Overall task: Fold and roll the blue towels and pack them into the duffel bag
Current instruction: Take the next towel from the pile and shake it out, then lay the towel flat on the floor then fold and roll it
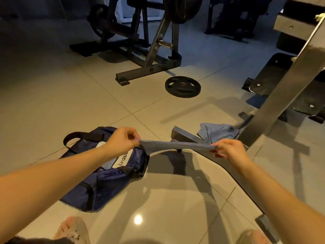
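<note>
1. Pinching one end of a blue towel (177,146), the fingers (133,139) of the left hand (121,139) are closed tight on the cloth's left edge, thumb against the curled forefingers.
2. The right hand (228,149) grips the towel's other end, its fingers (215,152) closed narrowly around the fabric from above and below.
3. Between the two hands the towel is stretched out nearly level and seen almost edge-on, so it reads as a thin flat band in the air above the floor; a small part sags below the left hand.
4. Both forearms reach in from the bottom corners of the view, bare to the elbow.
5. The duffel bag (105,178) lies on the tiled floor (52,103) under and behind the left hand. It is navy, with a black carry handle (73,138) arched at its far end and a white panel with letters partly covered by the wrist. Its top gapes open, with something pale inside; I cannot tell what.
6. A second blue towel (217,132) lies crumpled on the floor beyond the right hand, beside the foot of a slanted metal beam (284,95).
7. Farther off, a black weight plate (182,86) lies flat on the tiles, near the base of a dark gym machine (146,50).
8. Two feet show at the bottom edge.
</note>
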A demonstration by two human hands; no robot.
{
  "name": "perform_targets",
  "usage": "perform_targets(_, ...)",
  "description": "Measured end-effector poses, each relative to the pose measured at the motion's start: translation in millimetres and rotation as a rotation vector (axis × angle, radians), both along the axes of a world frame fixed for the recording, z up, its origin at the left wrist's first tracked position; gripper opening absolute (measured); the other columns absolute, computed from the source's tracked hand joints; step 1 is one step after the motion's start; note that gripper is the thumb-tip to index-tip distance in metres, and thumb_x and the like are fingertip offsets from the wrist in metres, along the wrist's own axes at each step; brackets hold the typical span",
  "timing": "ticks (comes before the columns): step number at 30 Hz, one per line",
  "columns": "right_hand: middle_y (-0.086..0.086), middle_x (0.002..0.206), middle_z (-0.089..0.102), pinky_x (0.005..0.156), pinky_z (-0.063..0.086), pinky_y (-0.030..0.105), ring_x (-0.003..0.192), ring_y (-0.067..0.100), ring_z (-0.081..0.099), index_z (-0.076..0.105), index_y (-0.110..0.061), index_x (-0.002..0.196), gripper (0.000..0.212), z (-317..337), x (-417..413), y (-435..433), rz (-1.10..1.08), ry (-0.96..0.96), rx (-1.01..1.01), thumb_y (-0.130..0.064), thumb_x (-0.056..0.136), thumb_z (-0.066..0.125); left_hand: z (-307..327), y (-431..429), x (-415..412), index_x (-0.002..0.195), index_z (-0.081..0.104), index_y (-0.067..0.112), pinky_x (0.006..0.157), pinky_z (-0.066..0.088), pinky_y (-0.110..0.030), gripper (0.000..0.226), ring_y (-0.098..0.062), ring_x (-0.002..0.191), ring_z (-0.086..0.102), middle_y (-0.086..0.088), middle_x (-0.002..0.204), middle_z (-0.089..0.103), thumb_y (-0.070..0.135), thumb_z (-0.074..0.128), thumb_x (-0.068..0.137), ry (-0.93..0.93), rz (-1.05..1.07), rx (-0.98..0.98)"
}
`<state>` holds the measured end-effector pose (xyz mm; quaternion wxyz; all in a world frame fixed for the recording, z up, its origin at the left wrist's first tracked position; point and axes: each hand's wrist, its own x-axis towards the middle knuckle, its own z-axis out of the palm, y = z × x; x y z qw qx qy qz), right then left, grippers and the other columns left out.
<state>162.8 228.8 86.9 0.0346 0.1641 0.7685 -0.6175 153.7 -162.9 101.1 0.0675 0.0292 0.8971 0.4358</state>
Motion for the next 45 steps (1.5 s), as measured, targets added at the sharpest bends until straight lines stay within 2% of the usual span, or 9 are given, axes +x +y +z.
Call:
perform_targets(7, -0.015, 0.066, 0.07, 0.064, 0.047, 0.016, 0.066, 0.004, 0.062, 0.074, -0.027, 0.058, 0.034, -139, 100, -4, 0.508, -0.365, 0.569, -0.002, 0.081, 0.068, -136, 0, 94, 0.068, 0.055, 0.032, 0.068, 0.043, -0.027, 0.024, -0.009, 0.074, 0.054, 0.011, 0.081, 0.061, 0.012, 0.063, 0.079, -0.239, -0.394, -0.521)
perform_targets(10, -0.018, 0.066, 0.065, 0.057, 0.038, 0.004, 0.066, 0.001, 0.059, 0.075, -0.025, 0.065, 0.026, -168, 127, -4, 0.635, -0.471, 0.648, -0.005, 0.08, 0.068, -183, 10, 130, 0.066, 0.053, 0.031, 0.069, 0.044, -0.028, 0.019, -0.016, 0.079, 0.054, 0.01, 0.082, 0.059, 0.016, 0.062, 0.075, -0.349, -0.492, -0.583)
perform_targets(13, -0.007, 0.072, 0.07, 0.067, 0.05, 0.012, 0.073, 0.009, 0.066, 0.079, -0.009, 0.082, 0.014, -187, 148, -2, 0.737, -0.557, 0.666, -0.003, 0.075, 0.068, -208, 17, 161, 0.078, 0.061, 0.023, 0.075, 0.049, -0.033, 0.006, -0.024, 0.084, 0.059, -0.001, 0.09, 0.064, 0.025, 0.065, 0.074, -0.428, -0.626, -0.668)
perform_targets(17, 0.007, 0.089, 0.075, 0.084, 0.06, 0.035, 0.086, 0.02, 0.07, 0.08, -0.012, 0.086, 0.018, -205, 169, 1, 0.806, -0.657, 0.696, -0.008, 0.072, 0.069, -227, 20, 187, 0.086, 0.059, 0.025, 0.081, 0.053, -0.036, 0.021, -0.023, 0.087, 0.061, 0.001, 0.091, 0.061, 0.037, 0.069, 0.072, -0.491, -0.705, -0.687)
perform_targets(22, 0.005, 0.096, 0.075, 0.086, 0.056, 0.032, 0.093, 0.021, 0.069, 0.08, -0.014, 0.088, 0.018, -217, 181, -1, 0.839, -0.682, 0.72, -0.007, 0.076, 0.067, -243, 23, 199, 0.09, 0.072, 0.022, 0.081, 0.058, -0.037, 0.02, -0.021, 0.083, 0.066, 0.001, 0.09, 0.07, 0.036, 0.072, 0.077, -0.62, -0.781, -0.7)
perform_targets(28, 0.005, 0.08, 0.064, 0.069, 0.051, 0.031, 0.087, 0.026, 0.063, 0.069, -0.015, 0.07, 0.015, -215, 161, -6, 0.892, -0.773, 0.734, -0.002, 0.077, 0.068, -242, 21, 158, 0.093, 0.074, 0.024, 0.077, 0.05, -0.028, 0.019, -0.016, 0.082, 0.062, 0.008, 0.088, 0.066, 0.038, 0.068, 0.082, -0.604, -0.64, -0.623)
perform_targets(32, 0.003, 0.066, 0.053, 0.058, 0.041, 0.027, 0.074, 0.028, 0.054, 0.055, -0.017, 0.063, 0.021, -220, 126, -6, 0.616, -0.653, 0.762, -0.012, 0.082, 0.063, -245, 27, 111, 0.094, 0.073, 0.027, 0.075, 0.051, -0.027, 0.011, -0.011, 0.082, 0.061, 0.006, 0.093, 0.067, 0.032, 0.064, 0.092, -0.469, -0.423, -0.644)
perform_targets(38, 0.009, 0.082, 0.066, 0.068, 0.05, 0.033, 0.083, 0.031, 0.065, 0.069, -0.005, 0.084, 0.02, -247, 91, -14, 0.328, -0.647, 0.665, -0.024, 0.081, 0.077, -255, 48, 56, 0.095, 0.064, 0.019, 0.076, 0.055, -0.037, 0.013, -0.022, 0.083, 0.061, -0.005, 0.091, 0.064, 0.031, 0.07, 0.092, -0.53, 0.096, -0.449)
perform_targets(45, 0.012, 0.068, 0.068, 0.065, 0.055, 0.035, 0.072, 0.032, 0.067, 0.068, -0.002, 0.069, 0.014, -264, 93, -13, 0.183, -0.631, 0.62, -0.01, 0.079, 0.07, -275, 57, 47, 0.089, 0.066, 0.013, 0.073, 0.057, -0.041, 0.017, -0.025, 0.077, 0.064, -0.009, 0.084, 0.065, 0.029, 0.068, 0.094, -0.578, 0.375, -0.327)
